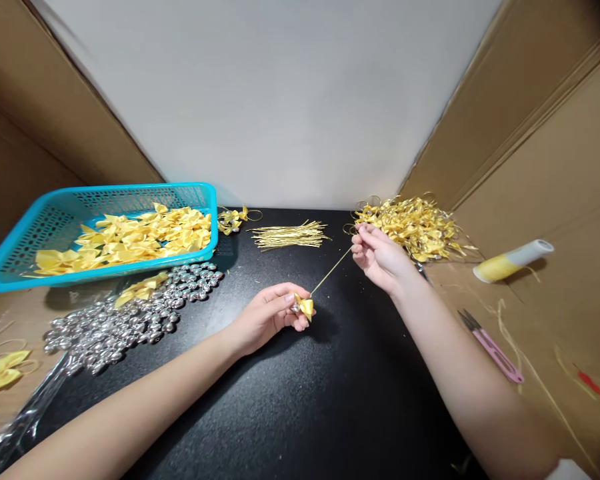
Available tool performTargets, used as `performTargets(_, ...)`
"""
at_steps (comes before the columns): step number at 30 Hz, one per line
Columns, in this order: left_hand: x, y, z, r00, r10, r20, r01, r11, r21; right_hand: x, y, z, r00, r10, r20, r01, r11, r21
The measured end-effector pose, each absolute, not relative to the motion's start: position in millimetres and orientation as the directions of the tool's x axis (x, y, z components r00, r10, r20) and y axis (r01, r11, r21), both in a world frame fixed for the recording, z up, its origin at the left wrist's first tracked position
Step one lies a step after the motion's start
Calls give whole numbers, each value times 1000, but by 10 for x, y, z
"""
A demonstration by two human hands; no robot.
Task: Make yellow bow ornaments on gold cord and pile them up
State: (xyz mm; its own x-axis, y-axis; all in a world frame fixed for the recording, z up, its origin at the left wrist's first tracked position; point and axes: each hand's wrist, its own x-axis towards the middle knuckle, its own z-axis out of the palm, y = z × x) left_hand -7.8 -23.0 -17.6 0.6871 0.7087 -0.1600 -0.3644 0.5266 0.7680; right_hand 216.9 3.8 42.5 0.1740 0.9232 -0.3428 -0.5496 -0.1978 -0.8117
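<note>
Over the middle of the black table, my left hand point(275, 310) pinches a small yellow ribbon bow point(306, 307) with a bit of silver showing beside it. From the bow a thin gold cord point(331, 272) runs up to the right, stretched straight. Its far end is between the closed thumb and fingers of my right hand point(377, 257), which is higher and close to the heap of gold bows. Behind the hands lies a bundle of cut gold cords point(291, 235).
A blue basket point(45, 280) of yellow bows stands left, with silver beads point(115, 327) spread before it. Finished-looking bows with loops point(415, 227) are heaped back right. Pink thread snips point(495, 350) and a yellow-and-grey tube point(513, 261) lie right. Cardboard walls point(540, 133) flank the table.
</note>
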Motion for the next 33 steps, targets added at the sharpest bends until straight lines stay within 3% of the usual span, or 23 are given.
performTargets(16,-77,-257,-175,667,731,-142,-317,450,835,2201,44,443,122,911,-393,-610,-244,-754)
performTargets(26,-92,-270,-185,615,781,-110,-208,295,932,2243,14,497,136,942,-306,-520,-195,-832)
performTargets(33,-88,-272,-97,597,797,-90,-154,224,962,2266,63,448,196,923,-332,-553,-175,-814)
